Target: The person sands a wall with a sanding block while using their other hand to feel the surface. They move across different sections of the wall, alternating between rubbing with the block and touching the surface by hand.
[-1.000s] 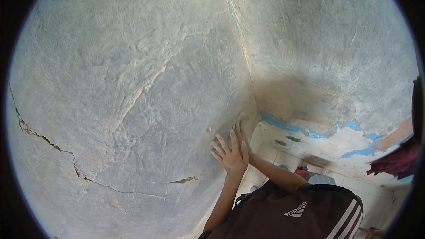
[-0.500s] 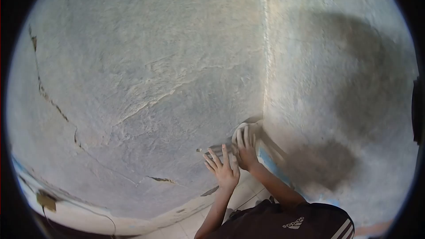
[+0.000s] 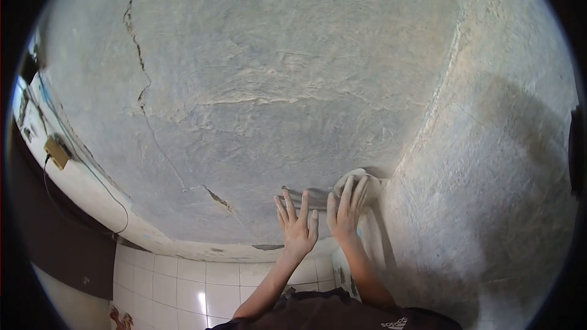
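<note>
My right hand (image 3: 347,212) presses a pale, rounded, flat pad (image 3: 343,182) against the plastered wall (image 3: 293,134), close to the corner. Its fingers lie over the pad and cover much of it; the pad's exact kind cannot be made out. To the left of it, my left hand (image 3: 298,230) is open with its fingers spread toward the wall, holding nothing. Whitish dust coats the fingertips of both hands. Shadows of the fingers fall on the wall just above them.
A long crack (image 3: 136,43) runs down the wall at the left, and a shorter gouge (image 3: 217,198) lies lower. At the far left hangs a yellowish socket box (image 3: 57,152) with cables. The adjoining wall (image 3: 465,208) stands at the right. White floor tiles (image 3: 189,278) show below.
The view has swung left and down, showing more floor and the socket box. Both hands stay near the corner; the left has moved slightly away from the right.
</note>
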`<state>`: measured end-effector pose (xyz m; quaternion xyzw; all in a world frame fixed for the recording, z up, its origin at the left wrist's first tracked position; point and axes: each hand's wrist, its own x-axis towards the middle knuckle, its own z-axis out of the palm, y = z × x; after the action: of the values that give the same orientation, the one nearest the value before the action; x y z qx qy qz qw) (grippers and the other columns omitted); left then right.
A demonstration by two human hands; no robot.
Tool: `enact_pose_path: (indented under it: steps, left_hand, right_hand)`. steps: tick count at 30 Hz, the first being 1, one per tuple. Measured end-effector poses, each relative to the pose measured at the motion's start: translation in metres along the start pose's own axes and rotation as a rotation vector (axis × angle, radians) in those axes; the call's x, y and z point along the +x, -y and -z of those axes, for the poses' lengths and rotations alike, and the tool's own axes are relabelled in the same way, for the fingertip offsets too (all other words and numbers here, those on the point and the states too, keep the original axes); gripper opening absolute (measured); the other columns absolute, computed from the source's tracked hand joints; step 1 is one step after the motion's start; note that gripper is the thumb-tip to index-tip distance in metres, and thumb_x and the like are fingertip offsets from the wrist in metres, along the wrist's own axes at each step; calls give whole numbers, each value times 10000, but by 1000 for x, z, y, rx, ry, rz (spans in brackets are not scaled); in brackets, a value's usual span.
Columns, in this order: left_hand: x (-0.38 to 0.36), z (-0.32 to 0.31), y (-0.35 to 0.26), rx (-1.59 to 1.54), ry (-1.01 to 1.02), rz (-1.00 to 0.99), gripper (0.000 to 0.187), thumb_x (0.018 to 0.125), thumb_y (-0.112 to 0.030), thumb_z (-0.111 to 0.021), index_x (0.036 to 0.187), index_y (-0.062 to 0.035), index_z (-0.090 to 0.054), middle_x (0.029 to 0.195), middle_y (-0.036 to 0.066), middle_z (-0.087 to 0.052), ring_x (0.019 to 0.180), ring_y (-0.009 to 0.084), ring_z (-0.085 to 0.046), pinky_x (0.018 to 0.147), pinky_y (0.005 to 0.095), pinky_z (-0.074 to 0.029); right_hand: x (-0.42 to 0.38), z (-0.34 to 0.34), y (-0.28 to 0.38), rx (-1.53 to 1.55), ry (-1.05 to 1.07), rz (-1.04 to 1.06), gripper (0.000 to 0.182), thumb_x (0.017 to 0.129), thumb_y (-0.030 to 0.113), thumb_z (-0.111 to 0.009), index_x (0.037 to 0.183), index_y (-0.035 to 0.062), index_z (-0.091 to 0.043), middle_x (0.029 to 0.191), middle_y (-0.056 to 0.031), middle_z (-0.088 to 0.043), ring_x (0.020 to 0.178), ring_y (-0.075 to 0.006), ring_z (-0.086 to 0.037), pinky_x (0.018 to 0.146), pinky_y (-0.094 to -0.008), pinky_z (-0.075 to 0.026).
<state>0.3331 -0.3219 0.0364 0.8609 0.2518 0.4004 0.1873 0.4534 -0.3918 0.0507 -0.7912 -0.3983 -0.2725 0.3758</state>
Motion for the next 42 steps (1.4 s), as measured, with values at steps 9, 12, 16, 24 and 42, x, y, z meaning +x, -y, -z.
enact_pose_path:
  steps: [9, 12, 16, 24, 42]
  left_hand:
    - [4, 3, -8, -75, -61, -48, 543, 992, -291, -441, 1480, -65, -369, 1548, 348, -49, 1399, 596, 3, 1111, 648, -113]
    - [4, 4, -7, -124, -126, -49, 562, 1002, -285, -411, 1489, -21, -320, 1546, 357, -19, 1405, 584, 12, 1123, 631, -84]
    - [17, 10, 7, -61, -170, -32, 585, 1014, -298, -379, 1513, -19, -253, 1553, 348, 15, 1422, 553, 27, 1135, 608, -68]
    - [33, 37, 17, 232, -59, 61, 593, 989, -309, -453, 1516, -88, -296, 1569, 312, -39, 1439, 523, 23, 1102, 659, 26]
    - [45, 178, 116, 218, -137, 82, 620, 967, -318, -526, 1509, -100, -319, 1580, 286, -52, 1443, 509, 56, 1097, 671, 4]
  right_hand:
    - [74, 29, 8, 199, -175, 138, 680, 1008, 297, -449, 1485, -98, -168, 1547, -351, -13, 1432, -513, -85, 1136, -560, -200]
    - [21, 1, 4, 52, -31, 146, 734, 992, 326, -484, 1488, -99, -150, 1536, -371, -20, 1428, -527, -72, 1129, -589, -181]
    - [21, 3, 15, 181, 54, 149, 817, 958, 369, -535, 1488, -104, -133, 1509, -416, -12, 1415, -561, -37, 1130, -615, -135]
    - [89, 19, 24, -35, -164, 219, 733, 972, 339, -497, 1465, -121, -209, 1494, -430, -63, 1403, -580, -64, 1128, -627, -95]
    - [47, -32, 158, -9, -127, 264, 681, 953, 369, -512, 1427, -91, -351, 1507, -377, -161, 1401, -536, -161, 1124, -623, -148]
